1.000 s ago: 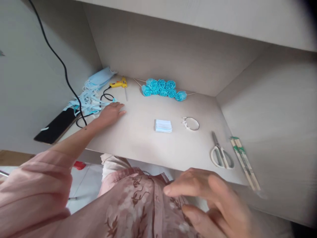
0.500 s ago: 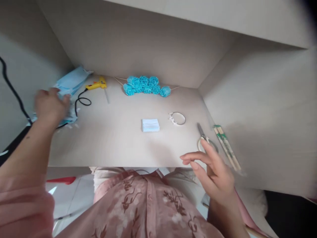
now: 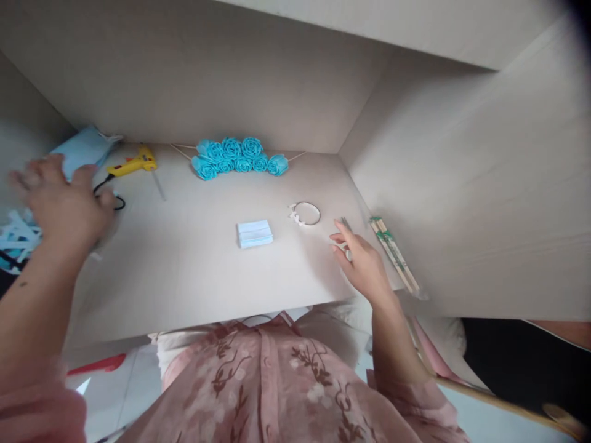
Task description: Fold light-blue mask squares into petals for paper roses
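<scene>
My left hand (image 3: pixel 67 200) is at the left, slightly blurred, with its fingers spread and nothing seen in it. It is between the light-blue face masks (image 3: pixel 83 151) and a heap of blue and white scraps (image 3: pixel 21 237). My right hand (image 3: pixel 364 264) is over the scissors, thumb and fingers apart. Only the tip of the scissors (image 3: pixel 343 221) and a bit of pale handle show; whether the fingers touch them I cannot tell. A stack of folded pale-blue mask pieces (image 3: pixel 255 234) lies mid-table, left of a thin ring (image 3: pixel 307 213) with white bits on it.
Blue fabric roses (image 3: pixel 233 157) on sticks lie along the back wall. Left of them is a yellow glue gun (image 3: pixel 133 163) with a black cord. Packaged wooden sticks (image 3: pixel 394 255) lie by the right wall. Panels enclose the table (image 3: pixel 184 264) at the back and sides.
My right hand has moved forward from the table's front edge to over the scissors. My left hand has shifted off the masks with its fingers spreading. The view has turned right.
</scene>
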### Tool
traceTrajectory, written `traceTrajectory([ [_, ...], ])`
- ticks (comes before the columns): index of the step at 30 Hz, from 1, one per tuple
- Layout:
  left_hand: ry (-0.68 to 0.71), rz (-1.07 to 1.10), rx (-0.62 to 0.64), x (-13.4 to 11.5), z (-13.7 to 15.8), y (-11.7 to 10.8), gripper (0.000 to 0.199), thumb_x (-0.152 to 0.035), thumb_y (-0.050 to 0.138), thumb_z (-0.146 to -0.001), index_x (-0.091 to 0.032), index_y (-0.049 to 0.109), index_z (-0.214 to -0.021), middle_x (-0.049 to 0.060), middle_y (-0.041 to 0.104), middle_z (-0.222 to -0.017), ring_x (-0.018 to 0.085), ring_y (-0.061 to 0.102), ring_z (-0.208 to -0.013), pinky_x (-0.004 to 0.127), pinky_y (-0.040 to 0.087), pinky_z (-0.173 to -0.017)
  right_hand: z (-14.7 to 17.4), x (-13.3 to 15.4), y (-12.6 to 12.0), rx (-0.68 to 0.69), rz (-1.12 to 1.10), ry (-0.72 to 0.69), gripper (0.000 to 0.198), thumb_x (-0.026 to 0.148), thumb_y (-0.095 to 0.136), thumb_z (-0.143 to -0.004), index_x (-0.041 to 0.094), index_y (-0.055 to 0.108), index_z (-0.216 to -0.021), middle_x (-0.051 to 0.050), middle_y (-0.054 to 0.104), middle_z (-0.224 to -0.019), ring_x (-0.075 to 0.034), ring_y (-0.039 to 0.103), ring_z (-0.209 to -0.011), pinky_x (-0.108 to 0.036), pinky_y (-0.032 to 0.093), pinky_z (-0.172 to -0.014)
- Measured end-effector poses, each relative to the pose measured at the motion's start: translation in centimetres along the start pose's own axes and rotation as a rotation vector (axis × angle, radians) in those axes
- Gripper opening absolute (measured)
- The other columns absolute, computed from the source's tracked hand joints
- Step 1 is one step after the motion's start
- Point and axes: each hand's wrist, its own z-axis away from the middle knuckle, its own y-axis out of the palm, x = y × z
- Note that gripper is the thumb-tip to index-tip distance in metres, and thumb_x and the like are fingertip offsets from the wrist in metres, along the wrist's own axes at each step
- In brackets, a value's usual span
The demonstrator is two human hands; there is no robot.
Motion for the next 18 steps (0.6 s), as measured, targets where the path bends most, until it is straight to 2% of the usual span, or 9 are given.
traceTrajectory([
  [1, 0.025, -0.075, -0.216, -0.9, 0.1, 0.5, 0.074, -0.077, 0.015, -0.089, -0.028, 0.047, -0.135, 0.014, 0.053, -0.135, 0.049, 0.019, -0.139, 0.057, 0.028, -0.068, -0.4, -0.3, 0.5, 0.026, 0.027, -0.021, 0.054, 0.027, 0.048, -0.094, 0.023, 0.037, -0.147, -0.010, 0.069, -0.116, -0.027, 0.064, -0.107, -0.045, 0.054, -0.089],
  [2, 0.081, -0.124, -0.268, -2.0, 0.1, 1.2, 0.072, -0.074, 0.022, -0.090, -0.026, 0.046, -0.139, 0.012, 0.044, -0.146, 0.047, 0.024, -0.140, 0.063, 0.031, -0.078, -0.9, -0.5, 1.0, 0.048, 0.047, -0.047, 0.054, 0.026, 0.047, -0.094, 0.022, 0.037, -0.147, -0.011, 0.067, -0.121, -0.028, 0.061, -0.112, -0.047, 0.052, -0.092],
  [3, 0.154, -0.107, -0.236, -3.1, 0.1, 2.0, 0.067, -0.068, 0.025, -0.092, -0.025, 0.049, -0.138, 0.011, 0.044, -0.147, 0.043, 0.033, -0.137, 0.064, 0.032, -0.090, -1.4, -0.5, 1.4, 0.069, 0.063, -0.071, 0.054, 0.026, 0.046, -0.094, 0.021, 0.037, -0.147, -0.013, 0.064, -0.125, -0.030, 0.058, -0.117, -0.050, 0.050, -0.096],
  [5, 0.252, 0.023, -0.077, -5.6, 0.0, 4.1, 0.061, -0.060, 0.031, -0.092, -0.020, 0.054, -0.133, 0.010, 0.055, -0.137, 0.035, 0.048, -0.130, 0.055, 0.036, -0.104, -2.6, -0.1, 2.2, 0.097, 0.081, -0.111, 0.054, 0.024, 0.045, -0.093, 0.018, 0.038, -0.147, -0.016, 0.060, -0.130, -0.032, 0.055, -0.121, -0.054, 0.047, -0.099],
  [7, 0.272, 0.166, 0.134, -8.0, -0.1, 6.4, 0.057, -0.053, 0.038, -0.090, -0.017, 0.055, -0.131, 0.010, 0.060, -0.132, 0.028, 0.059, -0.117, 0.045, 0.045, -0.101, -3.8, 0.6, 2.7, 0.113, 0.073, -0.138, 0.055, 0.023, 0.045, -0.092, 0.016, 0.038, -0.146, -0.019, 0.058, -0.131, -0.034, 0.054, -0.122, -0.056, 0.045, -0.100],
  [9, 0.266, 0.297, 0.243, -9.9, -0.3, 8.5, 0.053, -0.048, 0.042, -0.088, -0.018, 0.057, -0.128, 0.008, 0.064, -0.127, 0.023, 0.064, -0.104, 0.038, 0.049, -0.094, -4.8, 1.4, 3.1, 0.128, 0.032, -0.172, 0.054, 0.023, 0.044, -0.093, 0.015, 0.039, -0.146, -0.019, 0.057, -0.134, -0.034, 0.052, -0.125, -0.055, 0.044, -0.101],
  [11, 0.253, 0.330, 0.278, -11.3, -0.6, 10.1, 0.049, -0.043, 0.046, -0.086, -0.018, 0.060, -0.125, 0.008, 0.069, -0.118, 0.021, 0.065, -0.096, 0.033, 0.051, -0.088, -5.8, 2.3, 3.7, 0.153, -0.034, -0.219, 0.051, 0.023, 0.042, -0.094, 0.015, 0.040, -0.145, -0.018, 0.055, -0.137, -0.032, 0.050, -0.127, -0.052, 0.043, -0.104],
  [14, 0.233, 0.256, 0.309, -12.3, -1.4, 11.4, 0.045, -0.035, 0.049, -0.085, -0.018, 0.062, -0.125, 0.008, 0.070, -0.113, 0.020, 0.066, -0.091, 0.032, 0.050, -0.086, -7.5, 3.6, 5.1, 0.198, -0.136, -0.276, 0.048, 0.023, 0.040, -0.096, 0.016, 0.044, -0.143, -0.016, 0.056, -0.138, -0.028, 0.051, -0.128, -0.048, 0.041, -0.107],
  [18, 0.235, 0.229, 0.250, -12.5, -1.8, 12.0, 0.044, -0.031, 0.048, -0.085, -0.015, 0.064, -0.123, 0.009, 0.072, -0.108, 0.022, 0.066, -0.092, 0.033, 0.049, -0.090, -10.4, 5.1, 7.5, 0.263, -0.206, -0.265, 0.043, 0.020, 0.041, -0.095, 0.016, 0.053, -0.137, -0.013, 0.060, -0.135, -0.024, 0.055, -0.124, -0.040, 0.043, -0.104],
])
